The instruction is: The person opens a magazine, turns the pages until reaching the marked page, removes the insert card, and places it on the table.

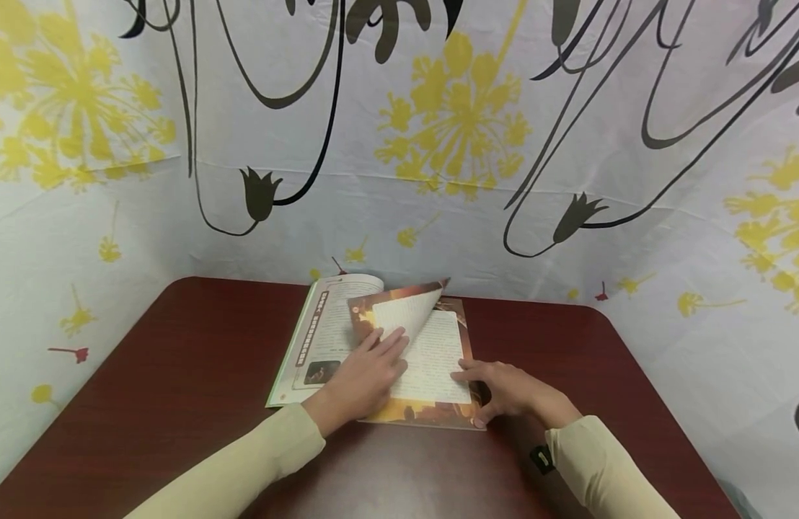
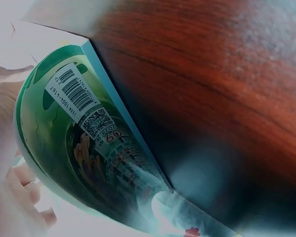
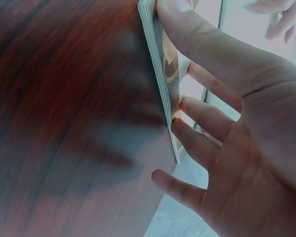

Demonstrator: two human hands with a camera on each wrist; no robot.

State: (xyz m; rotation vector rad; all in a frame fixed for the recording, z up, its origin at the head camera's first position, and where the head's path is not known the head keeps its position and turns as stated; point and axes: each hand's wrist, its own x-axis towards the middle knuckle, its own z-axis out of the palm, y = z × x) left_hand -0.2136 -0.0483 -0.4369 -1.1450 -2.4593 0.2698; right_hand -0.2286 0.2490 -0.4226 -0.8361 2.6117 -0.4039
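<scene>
An open magazine (image 1: 432, 367) lies on the dark red table, one page (image 1: 399, 306) lifted and curling over from right to left. My left hand (image 1: 367, 375) lies over that page, fingers fairly straight and touching it near the middle of the spread. In the left wrist view, the magazine's green cover (image 2: 49, 113) bows up from the table, with a barcode on it; part of the left hand (image 2: 19, 192) shows beside it. Along the right edge rests my right hand (image 1: 513, 393), spread fingertips on the page border and thumb (image 3: 187, 24) at the near corner.
The wooden table (image 1: 179, 375) has rounded far corners. Behind and beside it hangs white cloth (image 1: 347, 209) with yellow flowers and dark stems. A small black item (image 1: 542, 458) sits at the right sleeve's cuff.
</scene>
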